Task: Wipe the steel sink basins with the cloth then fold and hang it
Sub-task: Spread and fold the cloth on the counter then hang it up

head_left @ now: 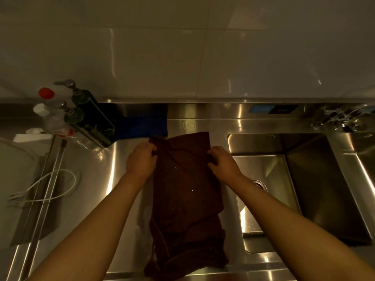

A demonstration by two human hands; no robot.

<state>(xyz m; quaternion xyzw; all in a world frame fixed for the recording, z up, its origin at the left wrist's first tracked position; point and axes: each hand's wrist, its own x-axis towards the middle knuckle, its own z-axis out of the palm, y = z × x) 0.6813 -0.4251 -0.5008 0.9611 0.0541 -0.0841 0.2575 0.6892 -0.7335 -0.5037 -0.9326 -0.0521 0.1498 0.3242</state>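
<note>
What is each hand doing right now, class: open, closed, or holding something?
Left hand: closed, gripping the left edge of the dark red cloth.
Right hand: closed, gripping the cloth's right edge.

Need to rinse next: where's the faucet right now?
In the head view, the faucet sits far right on the back ledge, behind the sink basin, right of the brown cloth.

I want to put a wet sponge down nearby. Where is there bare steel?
Bare steel lies between the left hand and the dark green pump bottles, and between the dark brown cloth and the steel sink basin. The back left corner is crowded with bottles and a blue cloth.
</note>
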